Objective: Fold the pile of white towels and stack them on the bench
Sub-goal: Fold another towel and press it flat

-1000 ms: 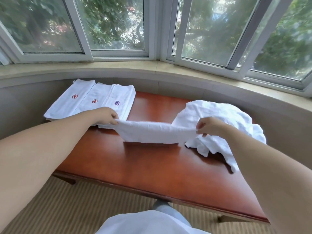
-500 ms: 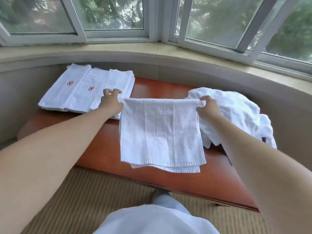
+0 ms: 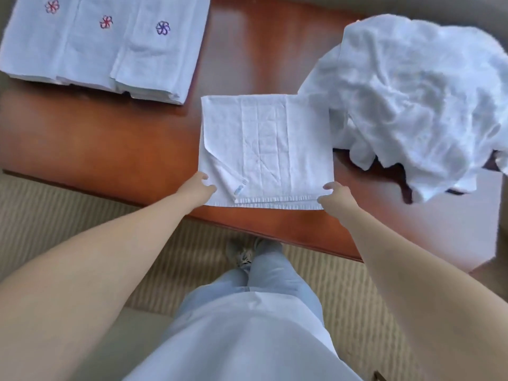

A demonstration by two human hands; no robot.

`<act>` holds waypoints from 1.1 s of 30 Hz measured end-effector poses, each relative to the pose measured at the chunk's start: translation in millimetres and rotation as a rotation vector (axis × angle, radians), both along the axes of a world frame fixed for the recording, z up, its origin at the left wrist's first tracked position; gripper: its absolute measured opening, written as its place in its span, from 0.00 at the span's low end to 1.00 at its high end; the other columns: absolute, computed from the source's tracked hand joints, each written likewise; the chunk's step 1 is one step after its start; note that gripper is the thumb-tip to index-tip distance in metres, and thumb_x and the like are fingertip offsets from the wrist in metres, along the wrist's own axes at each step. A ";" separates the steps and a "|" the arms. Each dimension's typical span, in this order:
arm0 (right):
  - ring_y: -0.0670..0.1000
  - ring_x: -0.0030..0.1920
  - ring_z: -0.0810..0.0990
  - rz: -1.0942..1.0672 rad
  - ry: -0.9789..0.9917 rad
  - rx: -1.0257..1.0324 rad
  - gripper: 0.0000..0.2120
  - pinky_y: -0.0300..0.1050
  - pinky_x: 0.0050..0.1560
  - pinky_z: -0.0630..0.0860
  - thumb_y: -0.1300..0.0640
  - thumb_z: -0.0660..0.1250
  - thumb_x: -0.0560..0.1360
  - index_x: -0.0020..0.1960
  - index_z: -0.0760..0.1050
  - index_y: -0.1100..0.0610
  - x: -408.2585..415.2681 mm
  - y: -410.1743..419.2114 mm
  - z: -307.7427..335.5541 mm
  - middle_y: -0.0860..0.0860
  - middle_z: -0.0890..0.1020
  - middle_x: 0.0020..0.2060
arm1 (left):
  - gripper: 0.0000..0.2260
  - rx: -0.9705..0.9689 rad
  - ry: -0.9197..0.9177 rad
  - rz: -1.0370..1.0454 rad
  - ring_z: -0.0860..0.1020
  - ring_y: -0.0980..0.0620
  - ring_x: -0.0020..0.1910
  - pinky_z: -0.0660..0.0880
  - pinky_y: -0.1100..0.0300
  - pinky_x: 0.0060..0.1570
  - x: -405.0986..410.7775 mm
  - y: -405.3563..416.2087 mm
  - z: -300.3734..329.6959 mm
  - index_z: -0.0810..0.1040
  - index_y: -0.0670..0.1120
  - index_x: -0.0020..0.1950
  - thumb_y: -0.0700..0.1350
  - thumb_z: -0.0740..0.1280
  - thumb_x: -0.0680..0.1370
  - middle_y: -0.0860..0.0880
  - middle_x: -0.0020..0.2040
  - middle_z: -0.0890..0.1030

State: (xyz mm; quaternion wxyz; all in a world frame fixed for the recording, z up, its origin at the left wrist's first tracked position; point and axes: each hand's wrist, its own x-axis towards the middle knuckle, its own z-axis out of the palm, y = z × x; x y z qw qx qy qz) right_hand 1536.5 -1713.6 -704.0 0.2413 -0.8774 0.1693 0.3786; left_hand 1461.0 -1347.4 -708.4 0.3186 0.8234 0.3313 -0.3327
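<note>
A half-folded white towel [image 3: 264, 149] lies flat on the bench [image 3: 110, 144] (folded stack [image 3: 104, 45] left, rumpled pile [image 3: 417, 100] right).

A polished reddish-brown wooden surface [image 3: 115, 149] runs across the upper part of the view, its near edge slanting down toward the right. Soft light glares in pale streaks on its top. Below it lies a beige carpet [image 3: 68, 207] with fine ribbed stripes. A grey-beige wall [image 3: 412, 6] shows behind the surface at the top right.
</note>
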 end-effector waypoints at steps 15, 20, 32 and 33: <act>0.53 0.39 0.71 -0.397 -0.023 0.090 0.09 0.43 0.31 0.67 0.59 0.70 0.75 0.49 0.69 0.55 23.1 -5.3 -36.7 0.53 0.72 0.49 | 0.17 0.237 0.008 -0.590 0.74 0.51 0.39 0.73 0.57 0.37 51.0 -45.7 -23.2 0.70 0.57 0.58 0.68 0.58 0.79 0.48 0.57 0.71; 0.51 0.40 0.75 -0.428 -0.059 0.152 0.10 0.46 0.36 0.72 0.60 0.68 0.76 0.56 0.70 0.56 22.2 -5.5 -36.6 0.51 0.77 0.45 | 0.19 0.369 0.163 -0.667 0.77 0.49 0.43 0.71 0.57 0.37 55.1 -50.2 -18.4 0.71 0.52 0.53 0.66 0.55 0.81 0.49 0.49 0.76; 0.54 0.38 0.69 -0.474 -0.163 0.265 0.02 0.47 0.37 0.66 0.62 0.61 0.70 0.39 0.68 0.57 25.5 -2.3 7.9 0.55 0.72 0.36 | 0.17 0.166 0.046 0.037 0.76 0.44 0.38 0.67 0.57 0.34 55.4 -3.1 4.2 0.79 0.38 0.63 0.40 0.60 0.76 0.41 0.57 0.81; 0.54 0.38 0.69 -0.486 -0.200 0.304 0.01 0.49 0.39 0.67 0.61 0.61 0.68 0.38 0.69 0.56 30.3 -0.5 18.1 0.55 0.72 0.35 | 0.16 0.135 -0.040 0.105 0.74 0.47 0.34 0.63 0.58 0.31 57.8 0.8 14.5 0.80 0.40 0.55 0.41 0.58 0.73 0.43 0.51 0.81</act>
